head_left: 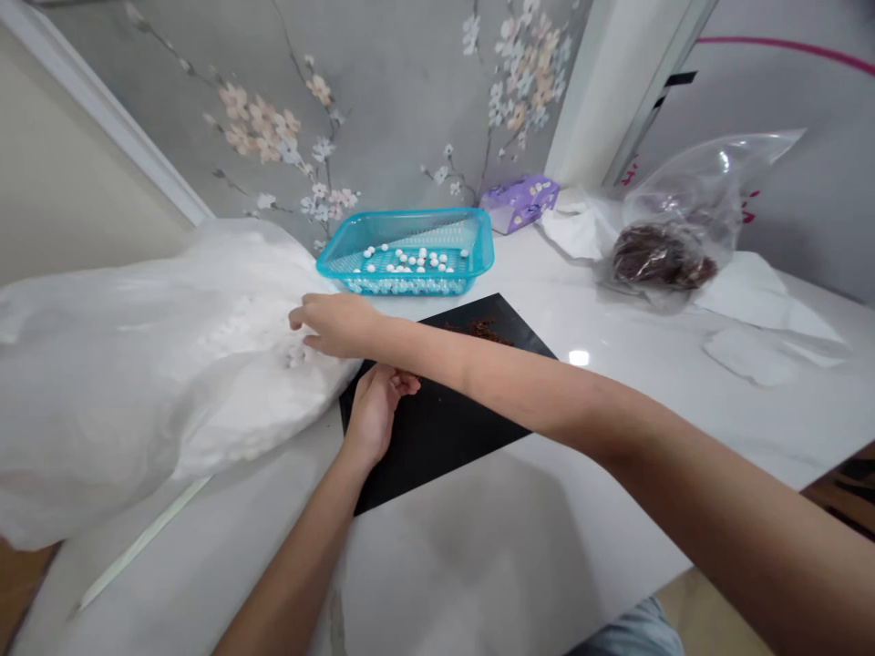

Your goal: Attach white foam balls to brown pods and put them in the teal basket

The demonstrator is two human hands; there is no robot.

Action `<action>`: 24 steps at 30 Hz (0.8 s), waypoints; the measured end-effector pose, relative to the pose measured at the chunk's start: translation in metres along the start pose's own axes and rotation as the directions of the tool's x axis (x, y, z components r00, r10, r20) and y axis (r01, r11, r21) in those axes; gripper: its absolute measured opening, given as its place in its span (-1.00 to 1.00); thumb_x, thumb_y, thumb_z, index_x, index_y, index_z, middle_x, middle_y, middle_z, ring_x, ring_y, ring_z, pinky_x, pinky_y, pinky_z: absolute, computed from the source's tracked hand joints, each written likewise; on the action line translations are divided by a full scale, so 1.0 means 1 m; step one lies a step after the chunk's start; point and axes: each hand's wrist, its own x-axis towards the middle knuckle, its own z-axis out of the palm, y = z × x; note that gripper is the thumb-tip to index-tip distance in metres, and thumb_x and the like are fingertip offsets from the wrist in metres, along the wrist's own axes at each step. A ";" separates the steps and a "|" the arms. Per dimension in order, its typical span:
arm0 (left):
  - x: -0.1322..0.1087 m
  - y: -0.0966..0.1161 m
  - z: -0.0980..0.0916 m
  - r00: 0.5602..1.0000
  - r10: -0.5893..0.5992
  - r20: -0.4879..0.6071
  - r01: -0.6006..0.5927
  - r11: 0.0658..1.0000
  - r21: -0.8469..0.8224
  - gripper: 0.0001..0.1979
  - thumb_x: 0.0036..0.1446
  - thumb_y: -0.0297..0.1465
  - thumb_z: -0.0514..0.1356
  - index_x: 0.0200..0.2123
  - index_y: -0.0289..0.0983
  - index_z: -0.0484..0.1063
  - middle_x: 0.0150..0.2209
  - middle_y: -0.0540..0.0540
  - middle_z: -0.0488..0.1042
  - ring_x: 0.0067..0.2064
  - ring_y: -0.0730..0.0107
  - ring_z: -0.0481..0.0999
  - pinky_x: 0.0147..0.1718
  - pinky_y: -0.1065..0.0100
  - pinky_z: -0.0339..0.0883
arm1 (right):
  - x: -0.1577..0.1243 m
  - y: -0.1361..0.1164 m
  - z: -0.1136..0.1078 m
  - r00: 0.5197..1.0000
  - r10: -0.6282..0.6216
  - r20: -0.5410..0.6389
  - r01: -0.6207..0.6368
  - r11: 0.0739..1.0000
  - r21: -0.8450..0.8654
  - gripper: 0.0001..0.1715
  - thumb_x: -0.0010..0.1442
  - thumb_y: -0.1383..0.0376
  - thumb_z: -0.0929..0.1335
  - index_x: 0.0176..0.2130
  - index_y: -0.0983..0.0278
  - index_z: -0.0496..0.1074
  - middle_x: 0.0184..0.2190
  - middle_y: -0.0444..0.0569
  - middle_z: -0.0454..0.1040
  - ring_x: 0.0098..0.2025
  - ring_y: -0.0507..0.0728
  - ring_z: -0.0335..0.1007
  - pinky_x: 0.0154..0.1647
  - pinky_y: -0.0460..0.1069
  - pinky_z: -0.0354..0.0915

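My right hand [332,325] reaches across to the left and rests on the mouth of a big white plastic bag [137,383]. Its fingers are curled, pinching at small white beads [295,357] at the bag's opening. My left hand [377,404] lies beneath the right forearm on a black mat [444,424], palm turned up and fingers curled in a cup; what it holds is hidden. Behind the hands stands a turquoise basket [410,246] with several white beads scattered in it.
A small heap of dark brown bits [482,329] lies at the mat's far edge. A clear bag of dark brown material [666,255] sits back right, beside white paper sheets [752,292]. A purple box [519,202] stands against the flowered wall. The white table's edge runs near me.
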 end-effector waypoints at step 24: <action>0.000 0.005 0.003 1.000 0.001 -0.001 -0.001 1.000 0.000 -0.78 0.07 -0.27 0.17 -0.35 -0.31 0.48 -0.47 -0.01 0.43 -0.48 0.58 0.34 -0.48 0.51 0.21 | -0.131 0.041 -0.024 0.978 0.090 -0.187 -0.038 0.964 0.264 -0.81 0.14 0.30 0.28 -0.28 0.35 0.44 -0.55 -0.17 0.22 -0.50 -0.03 0.13 -0.44 -0.12 0.03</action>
